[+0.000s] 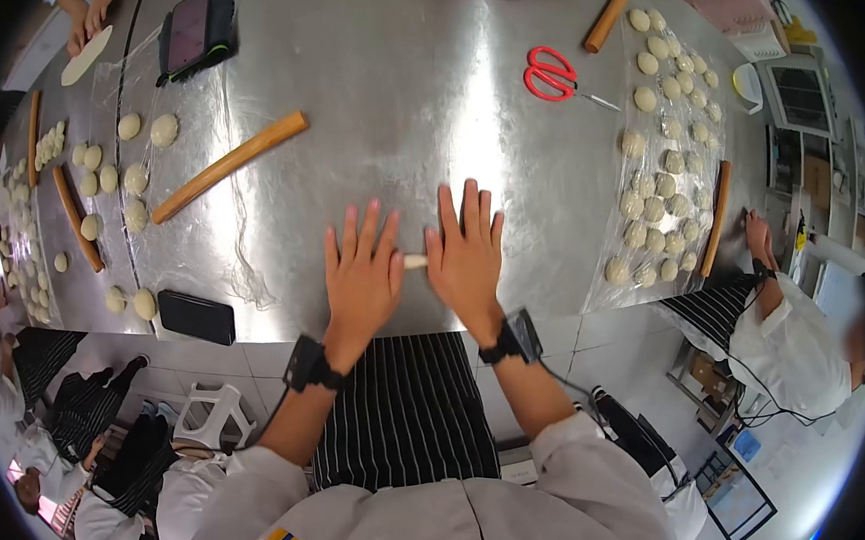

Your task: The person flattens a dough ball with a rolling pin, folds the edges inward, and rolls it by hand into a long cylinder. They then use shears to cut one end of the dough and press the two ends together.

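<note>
both hands, left hand (362, 277) and right hand (466, 257), fingers spread flat, roll a dough strip (414, 262).

We see a glossy brushed-steel bench (395, 87), a smooth wooden rolling pin (229, 167), matt floury dough balls (649, 185) on crinkled clear plastic film (710, 109), and scissors (551, 75) with shiny red plastic handles.

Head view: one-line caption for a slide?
Both hands, left hand and right hand, lie flat over a dough strip on a steel table, rolling pin and scissors nearby.
</note>
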A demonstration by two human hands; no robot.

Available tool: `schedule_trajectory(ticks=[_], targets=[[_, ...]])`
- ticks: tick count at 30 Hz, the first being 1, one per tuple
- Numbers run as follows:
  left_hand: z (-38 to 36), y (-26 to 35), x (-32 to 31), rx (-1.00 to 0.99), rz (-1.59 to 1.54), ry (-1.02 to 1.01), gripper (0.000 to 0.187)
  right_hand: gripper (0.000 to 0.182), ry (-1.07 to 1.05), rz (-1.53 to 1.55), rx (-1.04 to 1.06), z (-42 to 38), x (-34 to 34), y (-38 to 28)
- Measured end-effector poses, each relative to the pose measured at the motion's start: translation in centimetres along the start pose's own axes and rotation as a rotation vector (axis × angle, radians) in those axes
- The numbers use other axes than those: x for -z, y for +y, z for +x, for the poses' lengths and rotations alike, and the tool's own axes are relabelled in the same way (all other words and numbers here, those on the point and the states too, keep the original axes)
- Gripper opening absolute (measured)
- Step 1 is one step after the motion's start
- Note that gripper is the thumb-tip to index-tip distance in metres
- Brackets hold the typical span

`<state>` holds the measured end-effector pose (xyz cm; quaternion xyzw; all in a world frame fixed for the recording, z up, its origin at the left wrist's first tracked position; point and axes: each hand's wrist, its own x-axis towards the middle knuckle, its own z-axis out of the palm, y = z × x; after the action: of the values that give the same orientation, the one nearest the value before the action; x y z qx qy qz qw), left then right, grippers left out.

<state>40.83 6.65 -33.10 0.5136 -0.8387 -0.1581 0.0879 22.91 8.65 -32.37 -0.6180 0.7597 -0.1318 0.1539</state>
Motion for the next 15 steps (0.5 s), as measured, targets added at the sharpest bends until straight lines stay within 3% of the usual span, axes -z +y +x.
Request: schedule_trajectory(ticks=[3, 8, 12, 15], targets=[[-2.2, 0.2, -0.3, 0.067, -0.029, -0.035, 0.058, 0.065, -0.063, -0.017, -0.037, -5.1, -0.7, 0.5], [8.9, -1.2, 1.2, 0.048, 0.021, 0.055, 0.06, 0.062, 0.152, -0.05, 0.025, 7.9, 0.0, 1.0], [7.7, -1.6, 1.0, -0.009, 0.051, 0.138, 0.056, 0.059, 0.145, -0.059, 0.066, 7.1, 0.3, 1.2], [-0.3, -0.7, 0.9, 0.007, 0.008, 0.022, 0.057, 0.064, 0.022, -0.042, -0.027, -0.3, 0.5, 1.6]])
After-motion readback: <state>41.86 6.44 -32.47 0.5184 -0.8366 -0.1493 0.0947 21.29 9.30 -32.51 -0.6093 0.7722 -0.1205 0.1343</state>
